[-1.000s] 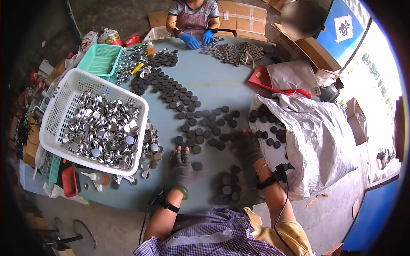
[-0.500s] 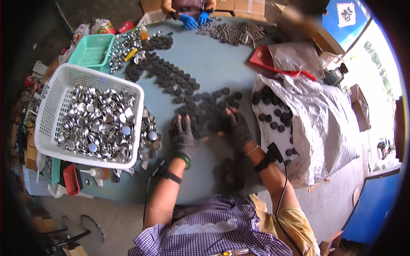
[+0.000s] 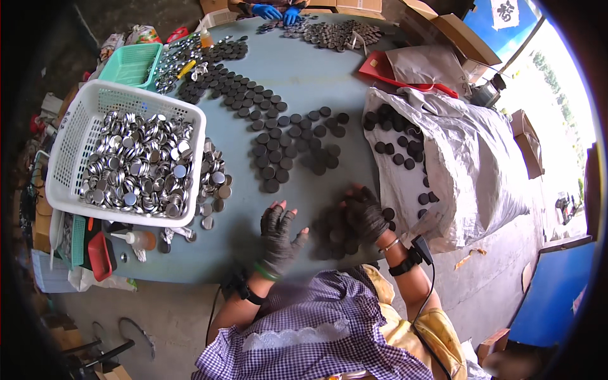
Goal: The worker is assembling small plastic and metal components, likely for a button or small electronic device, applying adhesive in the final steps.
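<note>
Near the table's front edge, my left hand (image 3: 279,238) in a dark fingerless glove hovers with its fingers apart, holding nothing. My right hand (image 3: 365,214), gloved alike, is beside a pile of black discs (image 3: 337,235), its fingers spread and slightly bent along the pile's far right side. Some of that pile is blurred or hidden by the hand. Ahead of both hands, a flat cluster of black round discs (image 3: 275,144) lies on the blue-grey table (image 3: 316,77). More black discs (image 3: 398,152) are at the mouth of a white woven sack (image 3: 472,171) on the right.
A white basket (image 3: 63,183) full of shiny metal caps stands at the left, with loose caps (image 3: 215,190) beside it. Behind it sits a green tray (image 3: 131,66). A red dustpan (image 3: 380,68) lies at the far right. Across the table, a person's blue-gloved hands (image 3: 278,12) work at another heap.
Both my hands have drawn back toward the front edge, away from the flat cluster. My right hand is now at the near pile. The whole view has shifted slightly.
</note>
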A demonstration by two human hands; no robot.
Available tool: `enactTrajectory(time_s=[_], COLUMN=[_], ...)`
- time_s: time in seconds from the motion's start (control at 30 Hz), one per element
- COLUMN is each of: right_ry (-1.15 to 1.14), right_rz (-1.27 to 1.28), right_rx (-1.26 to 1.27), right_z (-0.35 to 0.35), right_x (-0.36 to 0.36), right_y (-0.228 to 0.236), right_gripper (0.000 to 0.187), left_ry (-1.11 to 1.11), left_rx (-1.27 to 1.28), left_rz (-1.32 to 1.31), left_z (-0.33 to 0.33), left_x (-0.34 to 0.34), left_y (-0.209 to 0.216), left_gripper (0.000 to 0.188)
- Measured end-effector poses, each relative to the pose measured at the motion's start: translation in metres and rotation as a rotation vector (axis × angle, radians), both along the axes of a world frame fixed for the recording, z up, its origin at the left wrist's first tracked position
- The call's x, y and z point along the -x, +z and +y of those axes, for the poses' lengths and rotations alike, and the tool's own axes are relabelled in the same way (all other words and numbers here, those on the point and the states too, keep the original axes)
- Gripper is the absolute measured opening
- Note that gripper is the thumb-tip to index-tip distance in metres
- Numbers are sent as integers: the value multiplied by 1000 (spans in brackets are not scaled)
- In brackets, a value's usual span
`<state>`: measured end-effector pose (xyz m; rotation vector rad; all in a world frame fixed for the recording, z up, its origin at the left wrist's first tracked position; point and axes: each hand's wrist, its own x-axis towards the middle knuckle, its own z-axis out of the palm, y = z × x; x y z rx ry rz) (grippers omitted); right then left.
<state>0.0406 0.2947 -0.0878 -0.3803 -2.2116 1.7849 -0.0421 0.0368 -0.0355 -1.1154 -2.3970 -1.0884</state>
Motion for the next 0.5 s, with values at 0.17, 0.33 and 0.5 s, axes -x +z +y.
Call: enactTrajectory(time_s=[0.17,0.33,0.5], right_ry=[187,115,133], right_rz=[26,44,18], right_rx=[-928,-828,-930], right_z=[6,-34,-73], right_x=[-16,-54,-33], right_y=[50,54,42], right_gripper=[43,63,69], left_ry=[-160,-351,-333], left_rx=[35,224,285], left_rz=[-72,-83,-119], left_z=[-11,1,15], left_x=[-30,-48,-42], left_y=[-1,-9,-9], left_gripper=[69,98,100])
